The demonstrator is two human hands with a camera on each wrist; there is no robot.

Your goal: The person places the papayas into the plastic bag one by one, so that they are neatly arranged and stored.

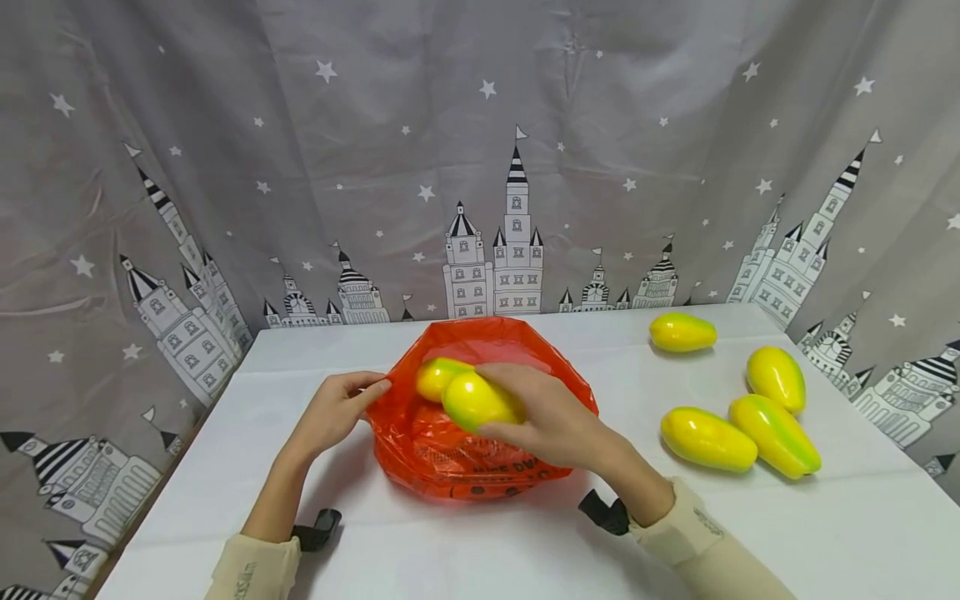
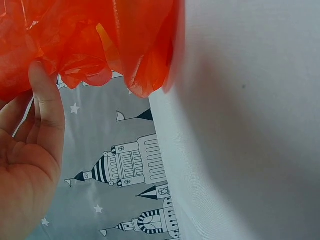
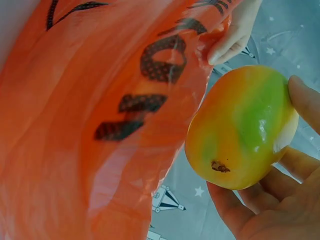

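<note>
A red plastic bag with dark print lies open-mouthed on the table. My left hand pinches its rim at the left side; the left wrist view shows the thumb and fingers on the thin film of the bag. Over the bag's mouth, my right hand grips a yellow-green papaya. In the right wrist view the held papaya sits between thumb and fingers beside the bag's edge. Another papaya is inside the bag, partly hidden behind the held one.
Several more papayas stand on the right of the white table: one papaya near the back edge, another at the far right, and a pair close together in front. A grey castle-print curtain hangs behind the table.
</note>
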